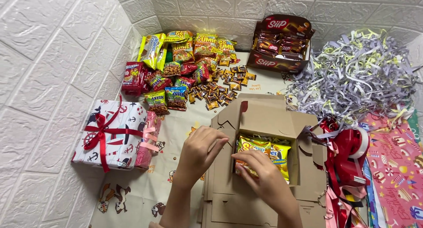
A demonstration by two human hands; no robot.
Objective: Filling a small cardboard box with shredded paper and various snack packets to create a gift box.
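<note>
An open brown cardboard box point(264, 117) lies in the middle, on a stack of flat cardboard pieces point(229, 206). Inside it lie yellow snack packets point(264, 147). My right hand point(264, 177) reaches into the box and its fingers rest on the near edge of a yellow packet. My left hand point(198, 153) sits at the box's left wall, fingers curled against the cardboard edge.
A wrapped gift point(112, 135) with red ribbon sits at the left, beside a pink one point(149, 140). Snack packets point(176, 69) and small sweets point(222, 89) lie behind. A brown display carton point(280, 42), shredded paper point(352, 73), a red tape dispenser point(352, 155) and wrapping paper point(396, 166) fill the right.
</note>
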